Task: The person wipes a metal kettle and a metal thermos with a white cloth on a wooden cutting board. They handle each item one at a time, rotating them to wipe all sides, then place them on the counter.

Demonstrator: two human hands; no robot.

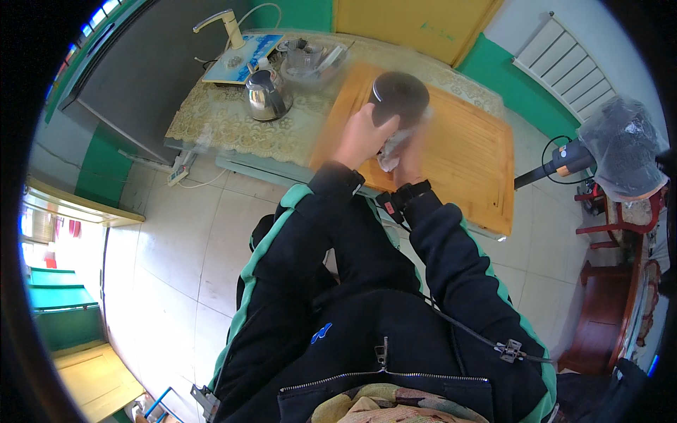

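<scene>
A dark, rounded vessel (404, 95) with a pale glint on its side is held over a wooden board (465, 158). My left hand (362, 138) grips its near left side, thumb and fingers spread around it. My right hand (413, 153) is blurred and lies against the near right side. A crumpled white tissue or cloth (390, 152) shows between the two hands, apparently in the right one. The vessel's underside and most of my right fingers are hidden.
Left of the board, a lace-patterned tablecloth (211, 119) carries a steel kettle (264, 98), a clear plastic bowl (312, 66) with glassware, and a water dispenser tap (232, 31) on a blue-and-white box (254, 50). A plastic-wrapped object (621, 148) on a dark pole stands at right.
</scene>
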